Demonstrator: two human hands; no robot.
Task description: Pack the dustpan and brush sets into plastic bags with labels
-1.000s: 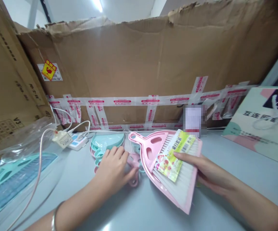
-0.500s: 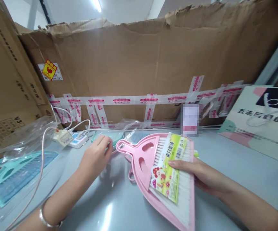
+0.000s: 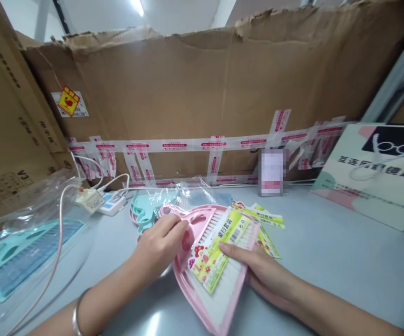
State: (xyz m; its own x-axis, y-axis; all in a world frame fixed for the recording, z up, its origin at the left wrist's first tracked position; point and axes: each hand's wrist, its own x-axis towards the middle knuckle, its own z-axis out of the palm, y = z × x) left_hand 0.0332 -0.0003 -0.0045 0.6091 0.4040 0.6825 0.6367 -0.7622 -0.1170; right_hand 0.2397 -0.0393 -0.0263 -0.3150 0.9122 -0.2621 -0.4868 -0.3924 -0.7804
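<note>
A pink dustpan (image 3: 191, 273) lies tilted in front of me, with a white-bristled brush (image 3: 219, 298) nested in it and a yellow-green label card (image 3: 219, 252) on top. My right hand (image 3: 254, 266) grips the set by its wide right edge, thumb over the card and fingers underneath. My left hand (image 3: 165, 238) is closed beside the handle end, over the pan's left edge. Whatever its curled fingers hold is hidden. Just behind lie a teal dustpan (image 3: 144, 207), clear plastic wrapping (image 3: 195, 191) and loose label cards (image 3: 265, 217).
On the left, a teal dustpan and brush set (image 3: 30, 256) lies by clear plastic and a cable (image 3: 60, 238). A power strip (image 3: 113, 204) stands behind it. A large cardboard box (image 3: 174, 93) blocks the back; a printed board (image 3: 373, 182) leans at right.
The pink dustpan set has moved left and somewhat lower with my right hand. My left hand has moved right and down to its handle end. The loose cards and teal pan behind show more.
</note>
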